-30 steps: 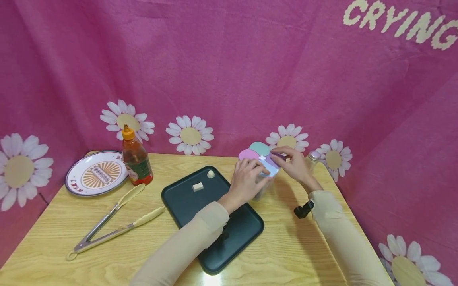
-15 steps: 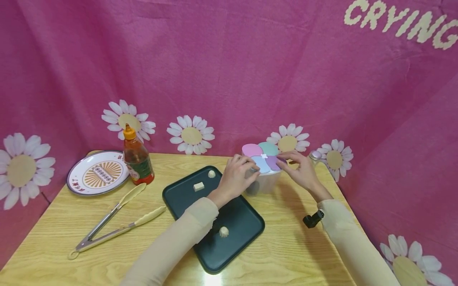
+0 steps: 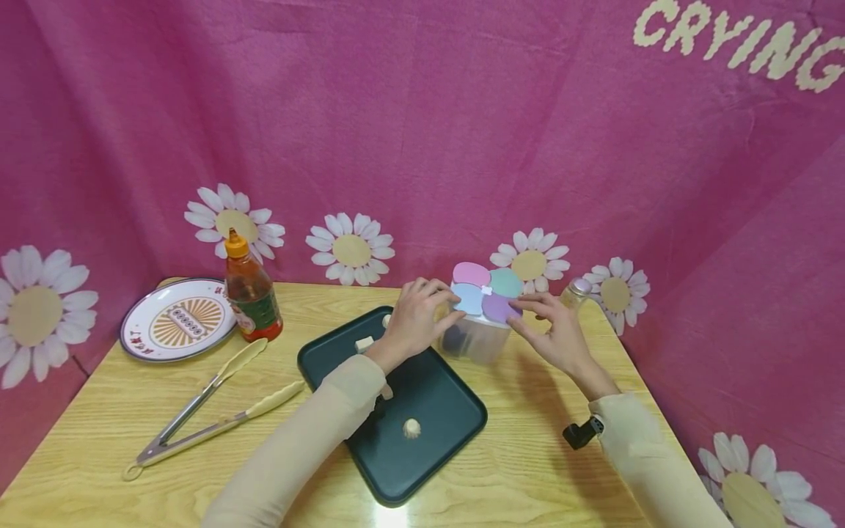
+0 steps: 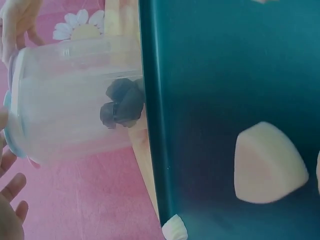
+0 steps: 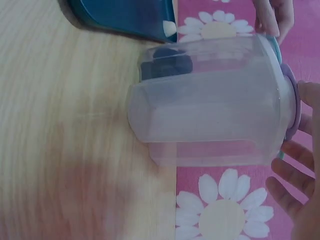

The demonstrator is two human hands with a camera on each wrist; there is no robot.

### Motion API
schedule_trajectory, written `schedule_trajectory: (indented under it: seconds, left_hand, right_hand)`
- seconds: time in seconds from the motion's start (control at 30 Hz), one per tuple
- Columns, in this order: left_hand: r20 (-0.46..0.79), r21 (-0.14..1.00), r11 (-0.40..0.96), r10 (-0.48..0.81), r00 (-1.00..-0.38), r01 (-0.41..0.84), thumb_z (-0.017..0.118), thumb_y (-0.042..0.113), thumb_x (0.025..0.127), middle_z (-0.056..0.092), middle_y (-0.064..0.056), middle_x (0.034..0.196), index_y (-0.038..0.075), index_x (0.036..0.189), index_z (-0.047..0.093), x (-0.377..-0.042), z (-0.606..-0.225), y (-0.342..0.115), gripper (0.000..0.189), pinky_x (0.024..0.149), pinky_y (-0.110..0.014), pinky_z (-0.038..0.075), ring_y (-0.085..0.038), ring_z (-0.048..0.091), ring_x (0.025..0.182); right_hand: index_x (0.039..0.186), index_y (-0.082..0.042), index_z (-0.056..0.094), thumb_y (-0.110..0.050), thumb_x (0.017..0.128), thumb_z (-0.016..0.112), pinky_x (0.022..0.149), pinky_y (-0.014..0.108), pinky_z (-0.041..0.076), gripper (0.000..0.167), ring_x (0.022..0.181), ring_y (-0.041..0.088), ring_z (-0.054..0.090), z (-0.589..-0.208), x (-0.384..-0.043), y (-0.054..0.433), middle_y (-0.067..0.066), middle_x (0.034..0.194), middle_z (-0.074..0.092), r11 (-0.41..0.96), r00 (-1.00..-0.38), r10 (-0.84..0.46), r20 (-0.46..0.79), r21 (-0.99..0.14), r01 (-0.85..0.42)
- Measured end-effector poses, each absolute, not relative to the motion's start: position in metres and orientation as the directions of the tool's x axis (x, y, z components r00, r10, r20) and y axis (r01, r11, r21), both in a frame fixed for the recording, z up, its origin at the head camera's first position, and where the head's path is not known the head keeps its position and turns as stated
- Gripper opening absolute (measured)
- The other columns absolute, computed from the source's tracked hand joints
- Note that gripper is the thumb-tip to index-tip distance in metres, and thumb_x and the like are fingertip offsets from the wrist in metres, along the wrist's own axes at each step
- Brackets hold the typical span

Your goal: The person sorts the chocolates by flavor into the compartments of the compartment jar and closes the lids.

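Observation:
A clear plastic storage container (image 3: 487, 343) stands beside the tray. Its petal-shaped lids are pink (image 3: 472, 273), teal (image 3: 505, 281), blue (image 3: 466, 299) and purple (image 3: 499, 308). My left hand (image 3: 414, 317) touches the blue lid's outer edge, fingers loosely bent. At the purple lid's edge, my right hand (image 3: 556, 331) rests its fingertips, the others spread apart in the right wrist view. Dark lumps (image 4: 122, 102) lie at the bottom of one compartment, seen in the left wrist view; the compartment nearest the right wrist camera shows no contents.
A dark tray (image 3: 436, 411) carries a pale block (image 3: 364, 344) and a cream lump (image 3: 412, 428), with others partly covered by my left arm. Open tongs (image 3: 198, 429), a plate (image 3: 141, 323) and a sauce bottle (image 3: 254, 301) stand left. A capped jar (image 3: 578, 290) stands behind my right hand.
The container has turned clockwise as seen from above, bringing the blue lid to the left and the purple to the front. My left hand moved left, my right slightly right and nearer.

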State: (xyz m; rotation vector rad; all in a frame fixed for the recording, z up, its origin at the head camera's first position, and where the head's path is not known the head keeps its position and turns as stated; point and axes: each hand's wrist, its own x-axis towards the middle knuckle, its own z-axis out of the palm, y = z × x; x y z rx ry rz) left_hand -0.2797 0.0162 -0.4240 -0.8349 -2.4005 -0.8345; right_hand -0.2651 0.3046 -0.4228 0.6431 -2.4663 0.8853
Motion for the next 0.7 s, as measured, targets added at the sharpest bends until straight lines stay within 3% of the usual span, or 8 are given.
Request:
schedule_trajectory:
  seconds: [0.3, 0.53, 0.7]
  left_hand:
    - [0.558, 0.406, 0.633, 0.399, -0.728, 0.659, 0.077, 0.029, 0.097, 0.070, -0.005, 0.120, 0.015, 0.121, 0.078, -0.289, -0.424, 0.010, 0.027, 0.096, -0.042, 0.052, -0.024, 0.062, 0.109]
    - [0.559, 0.407, 0.626, 0.405, -0.724, 0.665, 0.075, 0.022, 0.098, 0.070, -0.007, 0.124, 0.014, 0.123, 0.076, -0.297, -0.427, 0.002, 0.026, 0.097, -0.042, 0.053, -0.026, 0.062, 0.112]
    - [0.544, 0.430, 0.618, 0.405, -0.735, 0.659, 0.075, 0.016, 0.098, 0.069, -0.008, 0.128, 0.013, 0.126, 0.075, -0.303, -0.428, -0.003, 0.028, 0.104, -0.042, 0.054, -0.026, 0.062, 0.117]
  right_hand:
    - [0.122, -0.010, 0.079, -0.021, 0.086, 0.087, 0.076, 0.047, 0.056, 0.039, 0.098, 0.026, 0.065, -0.422, -0.249, 0.287, 0.011, 0.117, 0.070, 0.743, -0.773, -0.288, 0.565, -0.378, -0.553]
    - [0.119, -0.013, 0.081, -0.028, 0.085, 0.088, 0.063, 0.028, 0.045, 0.039, 0.081, 0.018, 0.059, -0.426, -0.244, 0.273, 0.008, 0.106, 0.068, 0.800, -0.720, -0.295, 0.628, -0.250, -0.545]
    - [0.116, -0.012, 0.082, -0.028, 0.085, 0.088, 0.057, 0.026, 0.038, 0.036, 0.078, 0.017, 0.056, -0.426, -0.243, 0.265, 0.009, 0.101, 0.067, 0.797, -0.676, -0.326, 0.661, -0.193, -0.572]
